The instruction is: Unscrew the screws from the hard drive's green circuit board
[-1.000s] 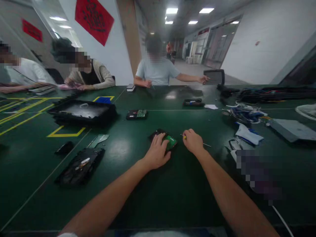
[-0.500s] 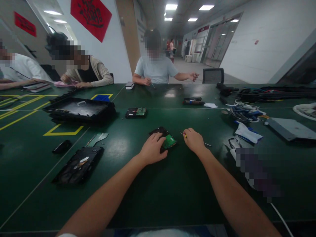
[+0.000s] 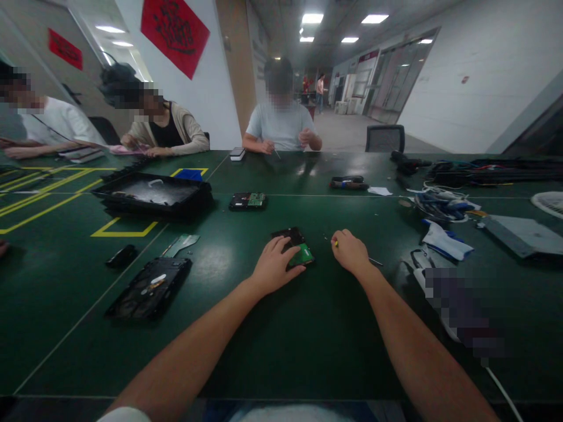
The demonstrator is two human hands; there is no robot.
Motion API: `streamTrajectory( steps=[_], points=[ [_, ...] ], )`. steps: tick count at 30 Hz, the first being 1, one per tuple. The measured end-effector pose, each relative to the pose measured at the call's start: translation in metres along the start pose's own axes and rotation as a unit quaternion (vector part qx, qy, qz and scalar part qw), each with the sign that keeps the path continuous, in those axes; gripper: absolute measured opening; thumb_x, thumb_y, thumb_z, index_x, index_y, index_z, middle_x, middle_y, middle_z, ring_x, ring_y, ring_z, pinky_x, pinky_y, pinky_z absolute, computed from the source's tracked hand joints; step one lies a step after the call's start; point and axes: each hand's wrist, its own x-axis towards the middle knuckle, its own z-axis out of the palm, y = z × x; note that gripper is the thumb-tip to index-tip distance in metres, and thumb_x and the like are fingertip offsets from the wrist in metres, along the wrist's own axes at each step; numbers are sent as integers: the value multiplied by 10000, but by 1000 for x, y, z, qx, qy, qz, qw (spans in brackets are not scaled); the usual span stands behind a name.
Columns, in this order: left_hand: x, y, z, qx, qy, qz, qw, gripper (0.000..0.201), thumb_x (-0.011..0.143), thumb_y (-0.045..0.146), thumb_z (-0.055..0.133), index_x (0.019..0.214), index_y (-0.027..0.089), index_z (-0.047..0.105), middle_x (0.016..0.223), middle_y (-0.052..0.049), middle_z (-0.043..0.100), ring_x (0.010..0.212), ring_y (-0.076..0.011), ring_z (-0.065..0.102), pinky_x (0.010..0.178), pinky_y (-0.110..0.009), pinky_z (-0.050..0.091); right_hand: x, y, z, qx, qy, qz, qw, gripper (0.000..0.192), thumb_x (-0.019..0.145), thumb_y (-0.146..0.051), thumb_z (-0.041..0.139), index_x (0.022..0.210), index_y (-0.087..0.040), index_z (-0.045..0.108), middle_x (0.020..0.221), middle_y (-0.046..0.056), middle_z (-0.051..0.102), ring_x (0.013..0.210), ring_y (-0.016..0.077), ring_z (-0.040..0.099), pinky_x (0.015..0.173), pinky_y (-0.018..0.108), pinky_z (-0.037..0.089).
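Note:
My left hand (image 3: pixel 273 266) rests on a small hard drive (image 3: pixel 295 247) with a green circuit board facing up, lying on the dark green table (image 3: pixel 281 340). Its fingers press the drive's near left part. My right hand (image 3: pixel 352 251) sits just right of the drive, closed around a thin screwdriver (image 3: pixel 375 261) whose metal shaft sticks out to the right and whose yellow end shows by the thumb.
An opened drive casing (image 3: pixel 147 287) and a metal plate (image 3: pixel 182 243) lie to the left, a black tray (image 3: pixel 152 196) behind them. Another drive (image 3: pixel 247 201) sits farther back. Cables and cloths (image 3: pixel 442 223) crowd the right. Three people sit across the table.
My hands have barely moved; the left hand slid slightly back off the drive, showing more of its black end. The person opposite has drawn an outstretched arm back in.

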Motion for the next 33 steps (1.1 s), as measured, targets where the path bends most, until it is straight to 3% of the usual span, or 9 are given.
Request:
streamTrajectory(
  steps=[6, 11, 18, 25, 33],
  points=[
    [2, -8, -6, 4, -29, 43, 999, 582, 955, 600, 530, 1421, 256, 587, 1577, -125, 459, 1466, -339, 415, 1191, -541, 358, -4, -7, -5, 20, 8, -17, 1000, 192, 1009, -267, 467, 1051, -183, 634, 1126, 115, 606, 835, 203, 626, 662, 307, 454],
    [2, -15, -7, -26, -39, 65, 997, 547, 949, 556, 564, 1407, 260, 604, 1593, -93, 440, 1473, -301, 420, 1205, -495, 367, -10, -20, -13, 72, 37, -84, 993, 150, 1003, -241, 485, 1003, -181, 623, 1056, 103, 640, 901, 201, 627, 784, 316, 470],
    [3, -25, -15, -75, -62, 103, 990, 533, 937, 492, 609, 1426, 282, 580, 1604, -61, 409, 1476, -275, 415, 1213, -497, 369, -17, -32, -25, 137, -11, -113, 984, 153, 1003, -251, 497, 983, -183, 632, 1007, 69, 681, 897, 178, 641, 792, 290, 473],
    [4, -21, -23, -139, -84, 142, 976, 559, 899, 455, 681, 1421, 279, 583, 1596, -57, 414, 1485, -263, 395, 1256, -484, 305, -18, -41, -19, 6, 7, -85, 996, 224, 1040, -284, 416, 1102, -207, 617, 1111, 96, 657, 854, 205, 642, 694, 298, 434],
    [5, -19, -15, -156, -73, 150, 974, 477, 933, 444, 651, 1377, 269, 626, 1558, -60, 479, 1454, -249, 450, 1257, -480, 314, -17, -47, -11, 37, 2, -141, 989, 235, 1052, -298, 401, 1090, -222, 621, 1127, 70, 646, 917, 184, 621, 738, 277, 441]
  ],
)
